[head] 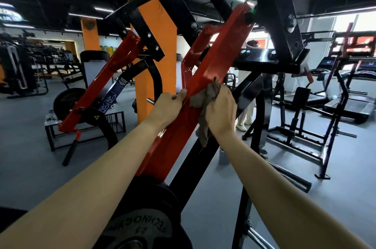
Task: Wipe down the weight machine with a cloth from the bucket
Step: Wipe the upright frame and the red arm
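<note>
A red lever arm [215, 61] of the weight machine slants up from lower centre to upper right, fixed to a black frame [280, 14]. My left hand [168, 108] grips the arm's left edge, fingers curled round it. My right hand [221, 110] holds a crumpled brown cloth [201, 102] against the arm's right side; a tail of the cloth hangs below my wrist. A black weight plate [142, 220] sits at the arm's lower end. No bucket is in view.
A second red lever arm [105, 77] with a weight plate stands to the left, in front of an orange pillar [154, 45]. A person in light clothes [248, 104] stands behind the machine. Treadmills [350, 98] and black racks fill the right side; grey floor lies on the left.
</note>
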The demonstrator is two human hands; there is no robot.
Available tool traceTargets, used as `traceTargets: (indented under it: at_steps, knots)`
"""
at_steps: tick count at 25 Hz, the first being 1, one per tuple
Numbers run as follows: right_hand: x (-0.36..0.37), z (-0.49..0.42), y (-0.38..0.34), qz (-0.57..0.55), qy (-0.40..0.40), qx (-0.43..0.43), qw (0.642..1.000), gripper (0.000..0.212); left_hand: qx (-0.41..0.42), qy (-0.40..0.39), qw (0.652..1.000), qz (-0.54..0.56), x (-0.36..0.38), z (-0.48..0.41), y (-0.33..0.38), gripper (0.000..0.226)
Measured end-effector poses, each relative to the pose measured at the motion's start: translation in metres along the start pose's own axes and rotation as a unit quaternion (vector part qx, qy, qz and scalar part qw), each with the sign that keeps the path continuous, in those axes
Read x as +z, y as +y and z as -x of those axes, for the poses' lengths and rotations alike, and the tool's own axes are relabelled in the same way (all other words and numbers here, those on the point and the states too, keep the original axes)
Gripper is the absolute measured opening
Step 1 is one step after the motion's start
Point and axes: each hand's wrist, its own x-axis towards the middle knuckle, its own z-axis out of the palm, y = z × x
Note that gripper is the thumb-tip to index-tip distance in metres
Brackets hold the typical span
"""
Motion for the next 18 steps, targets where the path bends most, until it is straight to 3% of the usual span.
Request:
traceTargets:
  at_steps: [3, 8, 13, 18]
  knots:
    - [0.006, -0.006, -0.008, -0.011, 0.048, 0.064, 0.997, 0.026, -0.002, -0.003, 1.000, -0.008, 0.000, 0.000, 0.001, 0.059]
    - [0.011, 0.035, -0.010, 0.015, -0.006, -0.071, 0.997, 0.043, -0.014, 0.004, 1.000, -0.019, -0.001, -0.004, -0.003, 0.060]
    - [0.006, -0.004, -0.015, 0.006, 0.034, -0.020, 0.999, 0.046, -0.022, -0.004, 1.000, -0.019, -0.001, -0.002, -0.004, 0.053]
    - [0.024, 0.055, -0.012, 0.003, -0.030, -0.162, 0.986, 0.056, -0.056, -0.006, 0.998, 0.000, -0.002, -0.003, -0.007, 0.047]
